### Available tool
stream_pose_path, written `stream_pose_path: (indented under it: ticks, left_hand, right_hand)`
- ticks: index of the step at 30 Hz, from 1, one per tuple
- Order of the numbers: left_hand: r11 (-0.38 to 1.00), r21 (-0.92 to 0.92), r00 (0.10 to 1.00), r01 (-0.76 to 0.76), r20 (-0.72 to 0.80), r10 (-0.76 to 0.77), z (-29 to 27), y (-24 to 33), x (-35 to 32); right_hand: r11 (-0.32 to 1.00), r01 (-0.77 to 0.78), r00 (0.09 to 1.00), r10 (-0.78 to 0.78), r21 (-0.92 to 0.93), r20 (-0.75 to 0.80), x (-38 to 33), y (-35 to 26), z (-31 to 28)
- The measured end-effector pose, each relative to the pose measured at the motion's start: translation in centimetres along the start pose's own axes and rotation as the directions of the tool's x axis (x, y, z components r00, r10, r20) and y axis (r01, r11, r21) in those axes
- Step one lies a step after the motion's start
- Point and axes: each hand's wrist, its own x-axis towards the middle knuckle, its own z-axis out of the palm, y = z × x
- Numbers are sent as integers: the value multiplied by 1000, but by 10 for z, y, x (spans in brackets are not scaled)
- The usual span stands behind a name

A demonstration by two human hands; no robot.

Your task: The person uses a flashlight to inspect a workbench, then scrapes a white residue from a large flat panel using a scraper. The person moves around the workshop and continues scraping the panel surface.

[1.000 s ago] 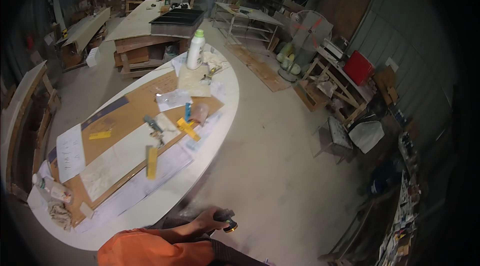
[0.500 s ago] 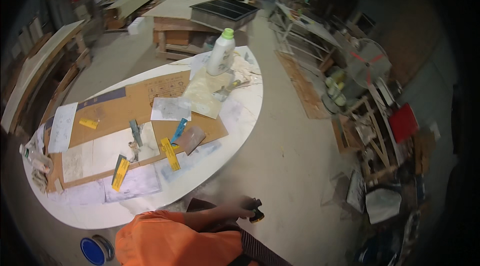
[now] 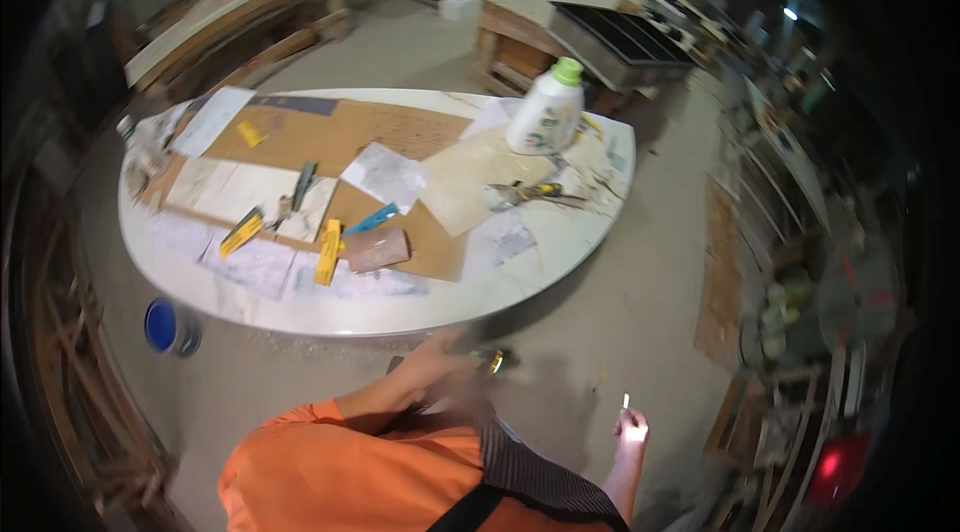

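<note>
My left hand, blurred, reaches out in front of my body below the table's near edge. It is closed around a small black object with a yellow band, whose kind I cannot make out. Lower right, my right hand is brightly lit and pinches a short, thin white stick. Neither hand touches the oval white table. On it lie cardboard, yellow-marked scrapers, a blue-handled tool, a brownish curved piece and a white bottle with a green cap.
A bucket with a blue lid stands on the floor left of the table. Behind are a wooden bench and a worktable with a dark panel. A fan, wooden frames and a red object line the right side.
My view has swung, so the table sits higher and further right. My right hand with the white stick has come into view. My left hand still holds the black object.
</note>
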Motion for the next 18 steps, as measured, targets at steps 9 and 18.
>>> stream_pose_path:
  ticks: [9, 18]
  left_hand:
    - [992, -114, 998, -55, 2, 55, 87, -4, 126]
    - [981, -177, 997, -77, 4, 79, 155, 12, 196]
  right_hand:
    - [975, -215, 934, 191, 49, 302, 66, -68, 18]
    - [990, -113, 913, 136, -82, 385, 207, -130, -16]
